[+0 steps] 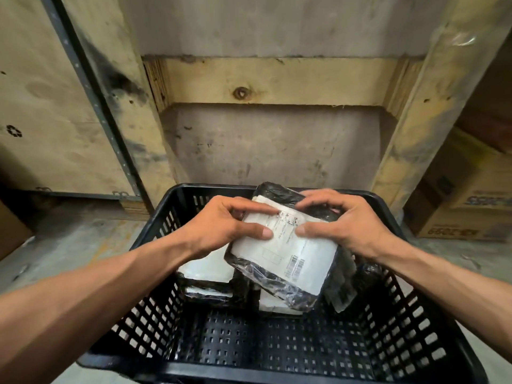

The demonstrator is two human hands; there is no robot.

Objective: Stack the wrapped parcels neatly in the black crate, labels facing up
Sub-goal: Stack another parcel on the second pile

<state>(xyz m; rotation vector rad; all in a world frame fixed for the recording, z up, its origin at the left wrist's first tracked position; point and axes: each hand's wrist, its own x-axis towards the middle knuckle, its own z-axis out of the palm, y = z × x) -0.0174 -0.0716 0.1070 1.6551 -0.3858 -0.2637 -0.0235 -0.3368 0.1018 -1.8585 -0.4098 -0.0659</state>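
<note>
A black-wrapped parcel (288, 261) with a white label facing up is held tilted above the far half of the black crate (277, 367). My left hand (221, 225) grips its left edge, thumb on the label. My right hand (346, 223) grips its right edge, thumb also on the label. Beneath it, a stack of wrapped parcels (207, 275) lies at the crate's far left, white labels up. Another parcel (274, 303) lies under the held one, and a dark one (343, 286) leans against the right wall, mostly hidden.
The crate's near half shows bare perforated floor (277, 336). A wooden pallet frame (271, 81) stands behind the crate. Cardboard boxes (465, 217) sit at the right, and a plywood panel (55, 106) at the left. The floor is concrete.
</note>
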